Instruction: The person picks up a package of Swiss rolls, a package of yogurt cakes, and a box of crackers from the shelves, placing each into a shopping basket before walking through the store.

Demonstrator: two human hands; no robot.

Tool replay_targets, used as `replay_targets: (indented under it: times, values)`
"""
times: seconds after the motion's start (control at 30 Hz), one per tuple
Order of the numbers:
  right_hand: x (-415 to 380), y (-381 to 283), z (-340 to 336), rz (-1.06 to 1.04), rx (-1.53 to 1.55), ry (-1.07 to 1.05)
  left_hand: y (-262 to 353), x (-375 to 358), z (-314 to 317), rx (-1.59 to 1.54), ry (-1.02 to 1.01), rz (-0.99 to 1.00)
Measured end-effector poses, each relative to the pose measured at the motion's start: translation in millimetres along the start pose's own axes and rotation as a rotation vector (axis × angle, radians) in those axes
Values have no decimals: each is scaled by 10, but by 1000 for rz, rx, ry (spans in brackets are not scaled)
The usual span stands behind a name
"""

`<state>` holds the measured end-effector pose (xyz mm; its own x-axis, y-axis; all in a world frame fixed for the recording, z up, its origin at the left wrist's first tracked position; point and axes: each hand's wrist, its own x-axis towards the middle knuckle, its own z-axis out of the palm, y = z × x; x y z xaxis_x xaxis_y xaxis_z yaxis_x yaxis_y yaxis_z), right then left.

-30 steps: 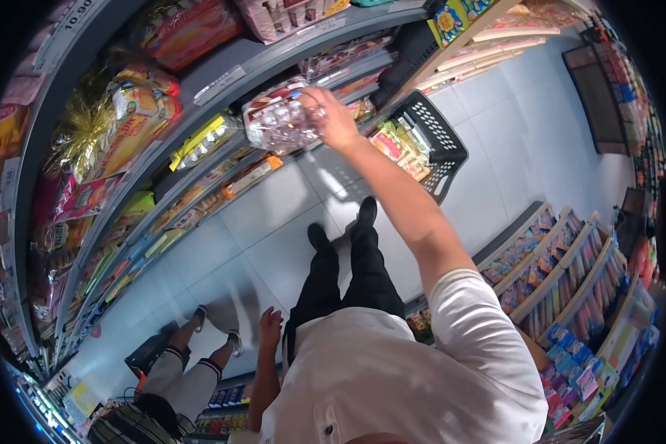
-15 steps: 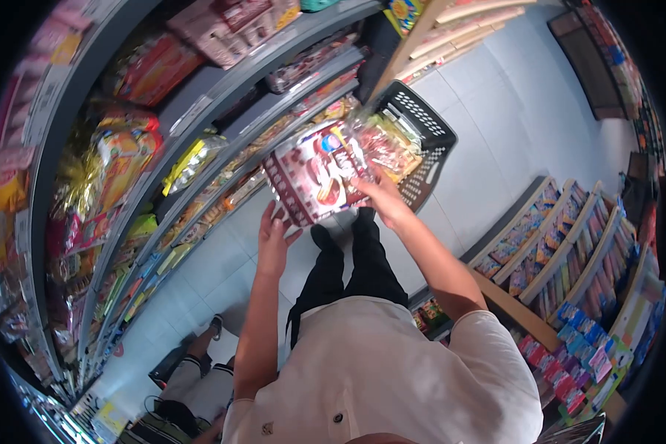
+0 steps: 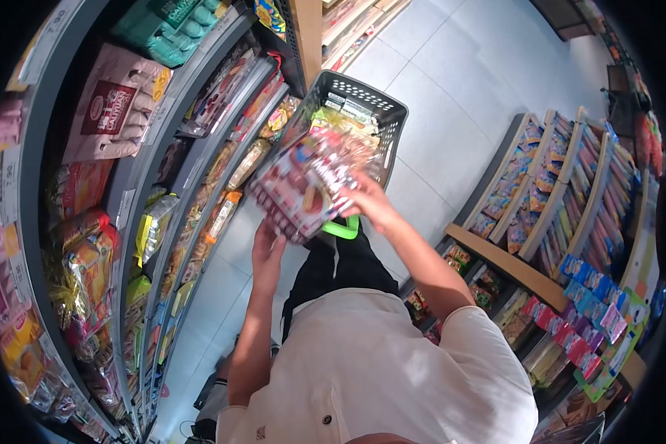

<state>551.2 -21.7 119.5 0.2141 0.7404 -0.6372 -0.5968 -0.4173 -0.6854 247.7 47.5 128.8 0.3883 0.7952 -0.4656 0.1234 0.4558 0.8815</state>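
Note:
A maroon-and-white snack pack [image 3: 297,185] with pictures of filled cakes or biscuits on its front is tilted in front of me, slightly motion-blurred. My right hand [image 3: 368,203] grips its right edge, thumb over the front. At the lower left corner, my left hand [image 3: 266,250] has its fingers on the pack, partly behind it. Just beyond the pack stands a dark shopping basket [image 3: 394,118] with a bright green handle [image 3: 341,228]. Clear-wrapped food packs [image 3: 359,137] lie inside it, partly covered by the snack pack.
Shelves of packaged snacks [image 3: 152,229] curve along my left, with a pink-brown multipack [image 3: 111,107] up high. On the right, a slanted rack [image 3: 547,177] holds rows of small packets, with hanging packets [image 3: 570,333] nearer me. Tiled floor [image 3: 451,96] runs between them.
My view has turned and moved toward the basket, which now appears further left with its green handle visible. The snack pack stays in both hands, shifted slightly down-left. The person at lower left is mostly out of view.

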Motion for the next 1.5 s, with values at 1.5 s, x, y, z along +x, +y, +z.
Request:
replay_targets:
  times: [1.5]
  values:
    - [1629, 882, -1100, -314, -1014, -195, 335, 929, 929, 1227, -68, 212]
